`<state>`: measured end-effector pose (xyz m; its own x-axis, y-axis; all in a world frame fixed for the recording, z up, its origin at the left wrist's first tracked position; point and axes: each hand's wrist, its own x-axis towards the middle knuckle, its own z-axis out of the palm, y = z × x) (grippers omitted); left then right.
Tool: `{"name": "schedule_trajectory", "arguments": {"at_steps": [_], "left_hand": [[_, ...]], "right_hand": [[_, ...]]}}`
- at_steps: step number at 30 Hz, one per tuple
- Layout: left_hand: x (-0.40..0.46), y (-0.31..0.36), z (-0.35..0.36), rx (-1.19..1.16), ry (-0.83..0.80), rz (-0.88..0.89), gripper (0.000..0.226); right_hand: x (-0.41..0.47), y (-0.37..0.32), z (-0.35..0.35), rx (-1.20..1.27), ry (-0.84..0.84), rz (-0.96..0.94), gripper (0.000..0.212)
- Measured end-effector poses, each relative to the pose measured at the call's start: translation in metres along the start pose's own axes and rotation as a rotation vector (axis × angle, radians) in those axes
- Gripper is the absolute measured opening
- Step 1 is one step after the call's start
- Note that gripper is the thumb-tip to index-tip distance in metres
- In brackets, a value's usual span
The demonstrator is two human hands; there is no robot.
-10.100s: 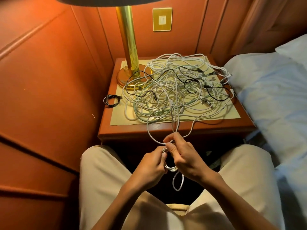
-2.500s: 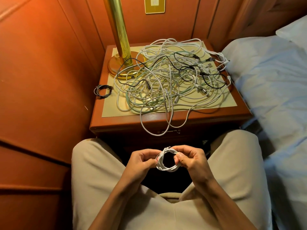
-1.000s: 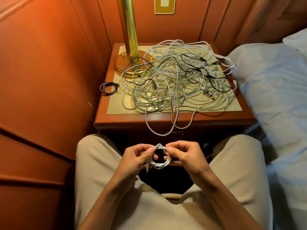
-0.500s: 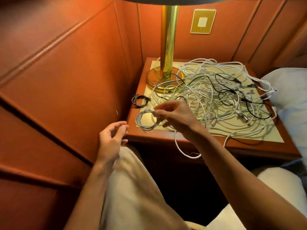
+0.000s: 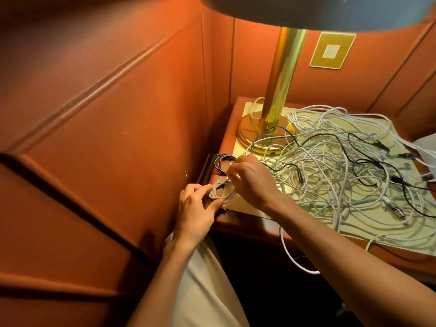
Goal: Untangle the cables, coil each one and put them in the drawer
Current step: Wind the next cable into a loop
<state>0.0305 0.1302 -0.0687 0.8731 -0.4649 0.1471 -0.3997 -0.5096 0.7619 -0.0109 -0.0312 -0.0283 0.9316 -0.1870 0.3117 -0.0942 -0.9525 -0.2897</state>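
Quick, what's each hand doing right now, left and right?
Left hand: pinches the coiled white cable at the nightstand's front corner.
Right hand: fingers curled, pinching the same coil's top.

— Walls? 
— Padded orange-red panels (image 5: 113, 128), brass switch plate (image 5: 332, 51). 
— Furniture? 
— Wooden nightstand (image 5: 238, 223), cream top inlay; brass lamp (image 5: 284, 76), lit, grey shade.

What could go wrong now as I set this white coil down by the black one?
The white coil lies at the nightstand corner, so it may slip off or spring open once your left hand and right hand let go. One white loop overhangs the front edge and could snag your arm.
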Motion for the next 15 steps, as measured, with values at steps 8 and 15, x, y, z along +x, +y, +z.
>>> {"name": "schedule_trajectory", "arguments": {"at_steps": [8,15], "left_hand": [[-0.003,0.006,0.008,0.032,0.112,0.068,0.044],[-0.003,0.004,0.000,-0.124,0.081,0.009,0.036]], "right_hand": [[-0.012,0.010,0.007,0.135,0.099,-0.084,0.010],[-0.029,0.020,-0.051,0.353,0.343,0.105,0.011]]}}
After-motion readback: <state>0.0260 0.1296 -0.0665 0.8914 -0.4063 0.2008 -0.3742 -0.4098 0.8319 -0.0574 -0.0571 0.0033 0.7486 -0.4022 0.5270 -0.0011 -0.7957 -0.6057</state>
